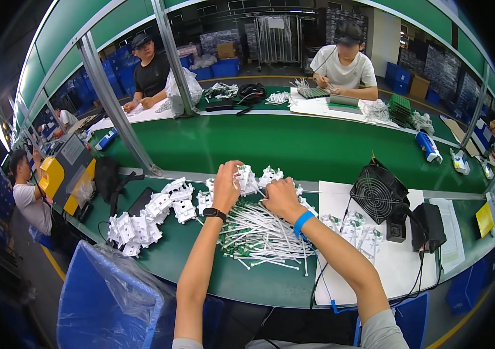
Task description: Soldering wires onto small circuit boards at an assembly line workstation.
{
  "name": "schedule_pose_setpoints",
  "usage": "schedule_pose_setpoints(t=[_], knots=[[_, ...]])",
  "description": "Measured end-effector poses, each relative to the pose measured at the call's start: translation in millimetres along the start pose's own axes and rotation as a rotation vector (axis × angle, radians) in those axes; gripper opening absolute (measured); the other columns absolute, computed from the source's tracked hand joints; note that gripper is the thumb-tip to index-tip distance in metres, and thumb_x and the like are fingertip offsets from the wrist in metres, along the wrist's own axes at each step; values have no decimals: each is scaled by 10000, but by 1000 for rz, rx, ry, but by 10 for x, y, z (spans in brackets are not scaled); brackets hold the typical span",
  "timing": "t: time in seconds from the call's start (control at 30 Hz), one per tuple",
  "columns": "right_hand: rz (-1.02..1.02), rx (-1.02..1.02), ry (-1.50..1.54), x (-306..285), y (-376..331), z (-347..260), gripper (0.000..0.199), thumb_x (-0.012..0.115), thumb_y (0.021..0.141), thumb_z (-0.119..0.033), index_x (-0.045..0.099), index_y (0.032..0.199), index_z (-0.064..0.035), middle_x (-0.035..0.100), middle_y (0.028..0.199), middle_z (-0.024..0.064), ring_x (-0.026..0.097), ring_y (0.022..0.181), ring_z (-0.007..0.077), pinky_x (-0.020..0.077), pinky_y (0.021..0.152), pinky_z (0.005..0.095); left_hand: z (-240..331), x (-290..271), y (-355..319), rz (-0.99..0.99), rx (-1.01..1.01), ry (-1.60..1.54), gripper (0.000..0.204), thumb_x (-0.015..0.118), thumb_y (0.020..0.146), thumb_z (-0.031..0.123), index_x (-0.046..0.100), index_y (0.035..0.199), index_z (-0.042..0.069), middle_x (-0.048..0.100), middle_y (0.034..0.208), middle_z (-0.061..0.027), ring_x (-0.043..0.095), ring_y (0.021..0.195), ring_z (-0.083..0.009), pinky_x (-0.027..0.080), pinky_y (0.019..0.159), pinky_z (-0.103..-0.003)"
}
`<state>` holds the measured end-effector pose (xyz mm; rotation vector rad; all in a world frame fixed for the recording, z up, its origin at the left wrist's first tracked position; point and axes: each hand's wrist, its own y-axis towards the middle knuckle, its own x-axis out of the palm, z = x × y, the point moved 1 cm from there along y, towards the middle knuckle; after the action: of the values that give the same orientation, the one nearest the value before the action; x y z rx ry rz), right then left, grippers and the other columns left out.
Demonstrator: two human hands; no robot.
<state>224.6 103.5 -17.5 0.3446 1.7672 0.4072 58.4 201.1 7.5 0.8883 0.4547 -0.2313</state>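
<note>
Now left hand (227,189) has fingers clamped on a white plastic housing (247,179) near the far edge of the table (224,288); right hand's (281,199) finger closure — can't tell. Best grip rims lightly, wrists above the white lead pile (266,235).

Left hand (227,185), one; right hand (281,199), one. Watch (215,214), one. Blue wristband (301,223), one. Large fan (372,195), one. White sticks (265,235), white parts (125,230): many, too heaped to count.
</note>
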Motion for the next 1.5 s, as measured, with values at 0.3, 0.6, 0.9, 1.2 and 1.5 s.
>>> schedule_pose_setpoints(t=[0.3,0.6,0.9,1.2,1.5], knots=[[10,25,-122,7,-40,-42,173,776,694,-217,748,738,-52,707,851,157,658,900,325,416,893,458,15,1,-28,42,-51,-5,451,517,747,-172,595,1133,47,621,1015,-135,606,988,-337,539,872,-418],[36,90,-133,-77,43,49,129,741,733,-106,732,831,-22,692,943,183,666,969,357,536,801,497,23,-8,-31,4,-10,54,474,471,793,-186,588,1184,56,574,1023,-173,614,992,-343,564,869,-408],[-50,208,68,-291,177,200,130,714,792,-113,719,866,-7,717,922,221,701,908,403,567,788,504,53,7,-49,29,-48,7,425,512,756,-155,599,1121,45,615,983,-136,599,988,-329,528,882,-421],[-87,374,616,27,316,637,187,696,872,-163,691,922,18,730,934,217,708,875,379,547,809,455,2,84,-19,63,-21,20,405,452,840,-135,580,1177,50,615,887,-139,628,855,-348,514,753,-382],[55,358,868,-232,434,606,280,622,989,-202,701,869,38,670,751,81,560,657,140,451,616,323,-43,32,51,131,-231,-131,335,435,936,-67,561,1213,74,565,705,-148,573,647,-312,444,642,-409]])
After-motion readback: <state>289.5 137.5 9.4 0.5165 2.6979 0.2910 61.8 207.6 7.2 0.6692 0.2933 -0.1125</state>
